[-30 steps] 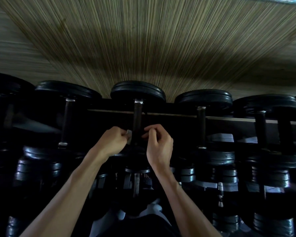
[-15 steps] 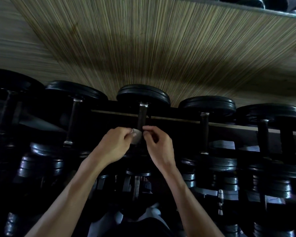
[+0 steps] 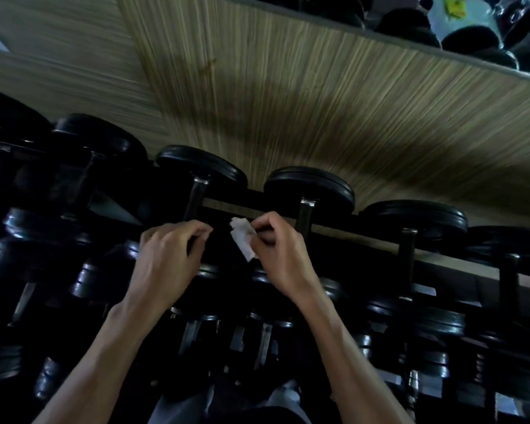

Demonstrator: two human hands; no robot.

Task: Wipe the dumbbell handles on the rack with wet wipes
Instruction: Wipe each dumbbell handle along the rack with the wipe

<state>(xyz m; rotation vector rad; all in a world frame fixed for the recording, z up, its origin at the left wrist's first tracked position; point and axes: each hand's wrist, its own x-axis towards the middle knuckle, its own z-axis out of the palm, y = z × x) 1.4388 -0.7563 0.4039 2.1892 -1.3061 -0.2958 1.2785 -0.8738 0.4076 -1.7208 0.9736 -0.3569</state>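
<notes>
No readable text, label, brand, number or sign is showing anywhere in the head view. The black dumbbell plates (image 3: 309, 186) are facing the camera edge-on and are lying in deep shadow, so no weight markings are showing on them. The pale blue object (image 3: 450, 13) at the top right is carrying a small yellow patch (image 3: 455, 7), but it is appearing too small and blurred for any writing on it to be made out.
</notes>
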